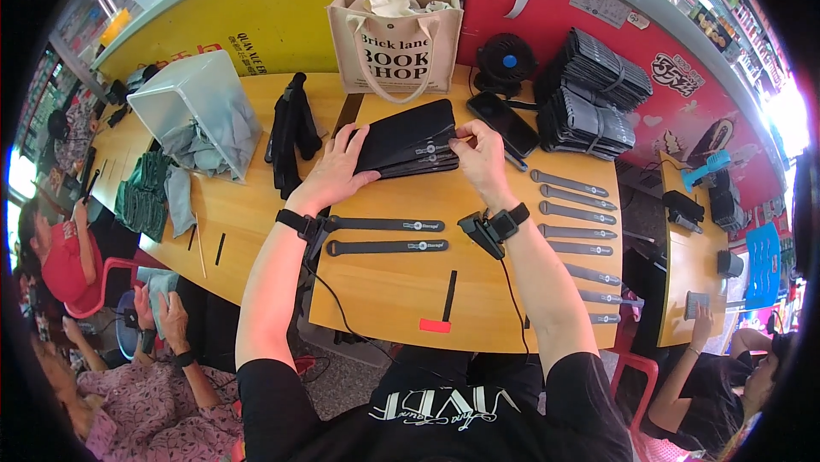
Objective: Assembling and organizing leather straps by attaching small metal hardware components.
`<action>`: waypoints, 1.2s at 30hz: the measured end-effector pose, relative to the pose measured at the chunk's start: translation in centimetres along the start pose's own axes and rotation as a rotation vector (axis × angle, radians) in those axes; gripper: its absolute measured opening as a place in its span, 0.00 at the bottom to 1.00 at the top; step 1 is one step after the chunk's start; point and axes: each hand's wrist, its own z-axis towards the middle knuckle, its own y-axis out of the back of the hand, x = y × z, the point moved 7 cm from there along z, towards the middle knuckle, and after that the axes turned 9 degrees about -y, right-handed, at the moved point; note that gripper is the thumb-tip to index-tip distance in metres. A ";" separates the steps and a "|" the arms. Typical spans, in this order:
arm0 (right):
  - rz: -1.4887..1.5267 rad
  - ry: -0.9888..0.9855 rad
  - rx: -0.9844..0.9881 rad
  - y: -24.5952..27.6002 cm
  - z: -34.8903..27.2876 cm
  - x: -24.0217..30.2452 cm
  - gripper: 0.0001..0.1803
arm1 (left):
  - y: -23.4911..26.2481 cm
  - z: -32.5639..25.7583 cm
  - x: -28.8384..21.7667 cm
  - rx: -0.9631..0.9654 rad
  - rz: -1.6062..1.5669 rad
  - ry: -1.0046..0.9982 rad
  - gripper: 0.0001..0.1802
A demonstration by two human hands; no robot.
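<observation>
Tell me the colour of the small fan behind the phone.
The fan is black with a blue centre, seen in the head view.

Stack of black flat pouches [403, 139]: we hold several thin, rectangular, matte black pieces laid one on another, their lower edges fanned so that small grey labels show along the right end. The stack lies tilted on the wooden table, just in front of the beige canvas tote bag [395, 33]. Our left hand [337, 170] presses its left end; our right hand [480, 154] pinches its right end.
</observation>
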 end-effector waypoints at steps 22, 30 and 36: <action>0.317 -0.518 0.184 -1.9 -0.5 -2.6 0.12 | -0.1 0.1 -0.1 -0.016 -0.006 -0.029 0.44; 0.352 -0.490 0.140 -2.2 0.0 -2.7 0.12 | -0.3 -0.3 0.1 -0.013 -0.019 -0.022 0.40; 0.365 -0.628 0.171 -2.1 0.0 -4.0 0.11 | -0.2 -0.2 -0.2 0.008 -0.055 -0.051 0.36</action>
